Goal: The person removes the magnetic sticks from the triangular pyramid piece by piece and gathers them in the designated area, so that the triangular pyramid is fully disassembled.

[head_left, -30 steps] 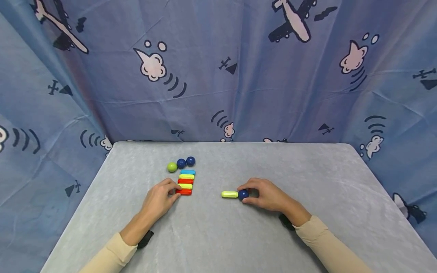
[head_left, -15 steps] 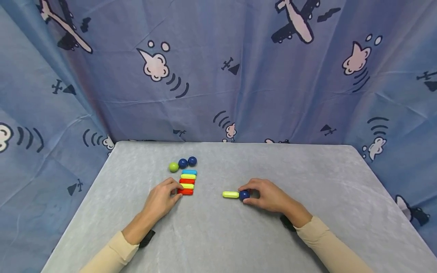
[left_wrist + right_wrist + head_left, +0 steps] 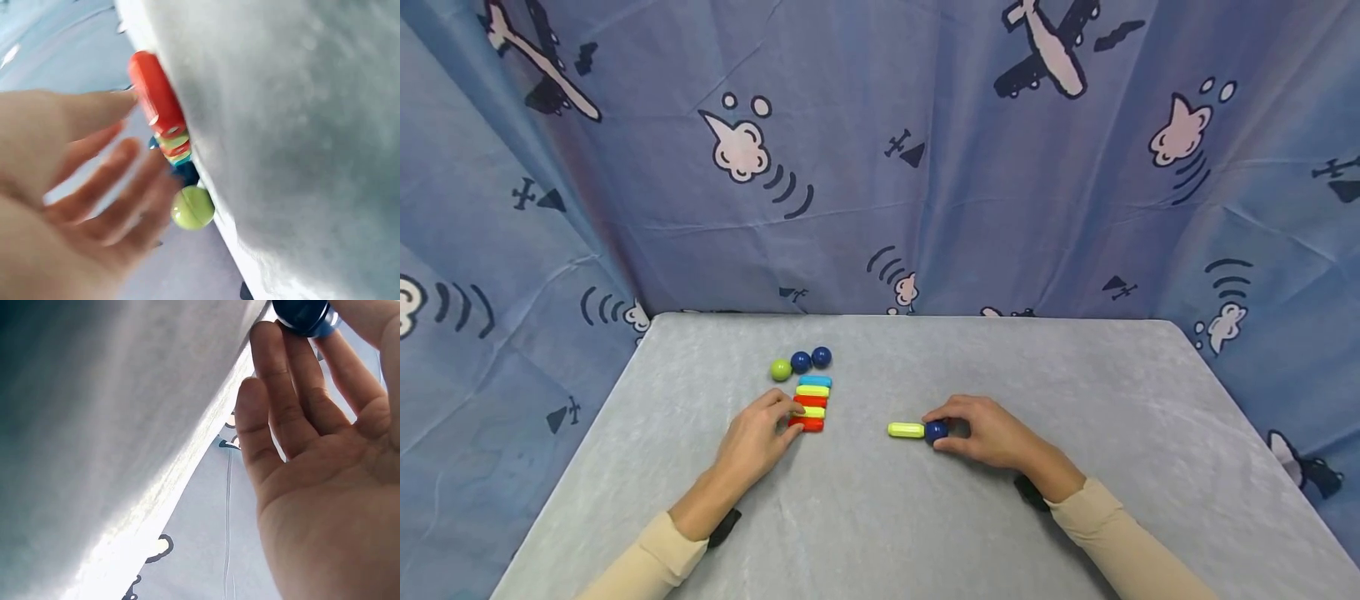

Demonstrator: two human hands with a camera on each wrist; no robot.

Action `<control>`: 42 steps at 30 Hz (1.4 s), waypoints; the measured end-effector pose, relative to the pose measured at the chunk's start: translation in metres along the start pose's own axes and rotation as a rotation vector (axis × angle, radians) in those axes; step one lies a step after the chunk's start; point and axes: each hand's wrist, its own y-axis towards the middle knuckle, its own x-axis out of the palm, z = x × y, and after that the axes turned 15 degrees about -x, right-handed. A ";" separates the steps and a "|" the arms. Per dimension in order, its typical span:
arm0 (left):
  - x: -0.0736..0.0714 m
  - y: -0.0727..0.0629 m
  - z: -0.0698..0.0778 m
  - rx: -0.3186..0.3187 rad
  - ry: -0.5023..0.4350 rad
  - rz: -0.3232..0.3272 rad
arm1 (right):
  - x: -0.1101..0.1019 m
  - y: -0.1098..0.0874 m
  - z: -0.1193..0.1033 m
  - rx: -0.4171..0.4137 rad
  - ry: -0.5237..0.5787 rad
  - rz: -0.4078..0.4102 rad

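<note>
My right hand [image 3: 981, 429] pinches a dark blue ball [image 3: 936, 431] between thumb and fingers. That ball sits at the right end of a yellow-green rod [image 3: 906, 430] lying on the table, and it shows at the top of the right wrist view. Over on the left, my left hand [image 3: 756, 437] has thumb and index finger at the left end of the nearest red rod [image 3: 809, 425], with a fingertip over the yellow rod [image 3: 813, 412] behind it. In the left wrist view, the thumb touches the red rod [image 3: 156, 94].
Behind those two, another red rod [image 3: 812, 402], a yellow rod [image 3: 813, 391] and a light blue rod [image 3: 816, 382] lie side by side. Beyond them a green ball [image 3: 781, 370] and two dark blue balls [image 3: 801, 362] rest on the grey table [image 3: 865, 533]. A patterned curtain [image 3: 850, 167] hangs behind.
</note>
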 end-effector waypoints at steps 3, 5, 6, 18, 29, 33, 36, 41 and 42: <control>0.001 0.002 0.014 0.072 -0.013 0.023 | 0.001 -0.001 0.001 -0.019 -0.003 0.012; 0.003 0.004 0.025 0.121 -0.032 0.014 | 0.001 -0.002 0.002 -0.031 -0.001 0.018; 0.005 0.005 0.032 0.140 -0.039 0.000 | 0.001 -0.002 0.002 -0.035 0.002 0.020; 0.040 0.016 0.098 0.315 0.013 -0.292 | 0.006 -0.001 0.002 -0.051 0.056 0.037; 0.060 0.019 0.102 0.364 -0.010 -0.311 | 0.004 -0.003 0.003 -0.055 0.042 0.065; 0.061 0.018 0.102 0.344 -0.022 -0.328 | 0.003 -0.003 0.003 -0.065 0.046 0.048; 0.063 0.018 0.102 0.325 -0.031 -0.343 | 0.003 -0.003 0.004 -0.066 0.050 0.044; 0.064 0.019 0.101 0.297 -0.056 -0.358 | 0.004 -0.003 0.003 -0.054 0.045 0.051; 0.065 0.020 0.101 0.290 -0.062 -0.361 | 0.003 -0.003 0.003 -0.049 0.042 0.052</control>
